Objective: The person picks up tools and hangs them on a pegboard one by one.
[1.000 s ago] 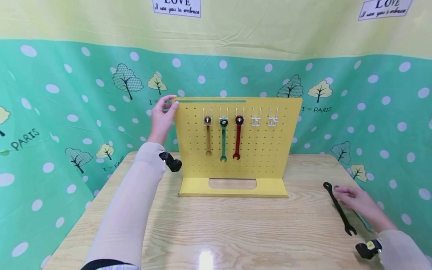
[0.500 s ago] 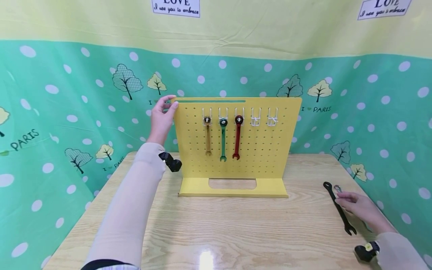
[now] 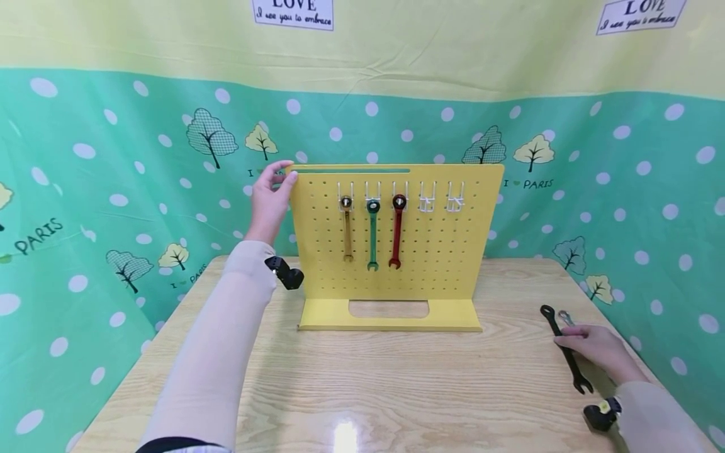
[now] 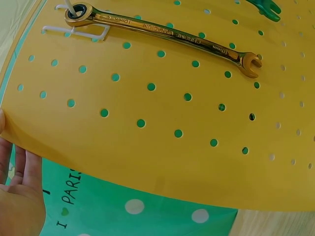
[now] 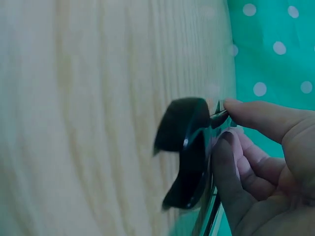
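Note:
A yellow pegboard (image 3: 442, 264) stands upright on the table. My left hand (image 3: 272, 201) pinches its upper left corner, thumb on the front face and fingers behind. From its white hooks hang a gold wrench (image 4: 167, 33), a green wrench (image 3: 372, 236) and a red wrench (image 3: 398, 233). Over at the right, my right hand (image 3: 603, 352) pinches a black wrench (image 3: 573, 371) along its shaft, thumb and finger at its sides. Its open end (image 5: 184, 152) points toward the right wrist camera. A silver wrench (image 3: 564, 316) shows its ring end beside it, the remainder hidden by the hand.
Two white hooks (image 3: 427, 200) at the board's right hold no wrench. A wooden table (image 3: 396, 390) carries the board, whose base has a cut-out slot. A green and yellow printed curtain (image 3: 351, 75) hangs behind and along both sides.
My right hand has come down from the silver wrench's ring end onto the black wrench's shaft, and the black wrench has shifted slightly left at its lower end. The left hand stays put.

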Available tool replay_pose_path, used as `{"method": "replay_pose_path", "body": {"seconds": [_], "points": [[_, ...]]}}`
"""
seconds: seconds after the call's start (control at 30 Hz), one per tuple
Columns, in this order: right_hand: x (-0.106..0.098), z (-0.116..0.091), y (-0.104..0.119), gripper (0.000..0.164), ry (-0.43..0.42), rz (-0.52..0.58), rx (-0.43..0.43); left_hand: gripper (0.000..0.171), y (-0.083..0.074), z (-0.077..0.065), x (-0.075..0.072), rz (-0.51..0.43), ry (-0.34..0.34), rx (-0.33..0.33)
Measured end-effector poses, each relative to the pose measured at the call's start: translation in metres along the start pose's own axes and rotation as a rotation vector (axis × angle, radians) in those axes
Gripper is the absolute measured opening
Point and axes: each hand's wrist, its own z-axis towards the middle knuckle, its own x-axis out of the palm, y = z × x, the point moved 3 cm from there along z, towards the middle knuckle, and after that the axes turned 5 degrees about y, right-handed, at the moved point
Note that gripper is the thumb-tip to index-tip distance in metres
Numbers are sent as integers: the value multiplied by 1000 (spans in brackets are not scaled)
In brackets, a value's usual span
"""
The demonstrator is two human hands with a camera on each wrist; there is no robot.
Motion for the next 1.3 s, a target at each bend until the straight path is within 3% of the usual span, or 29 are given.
{"method": "replay_pose_path", "body": {"seconds": [0.27,0.57,0.97,1.3], "points": [[3,0,9,69,10,-3,-6,33,-1,-1,-1,9,-5,-8],[9,-1,9,58,-70,5,9,34,-1,-2,-1,3,0,-12],[6,1,7,63,-23,11,20,34,-2,-1,0,14,-12,-10],[8,1,11,69,-36,37,29,31,-1,-1,0,20,-13,-1]]}}
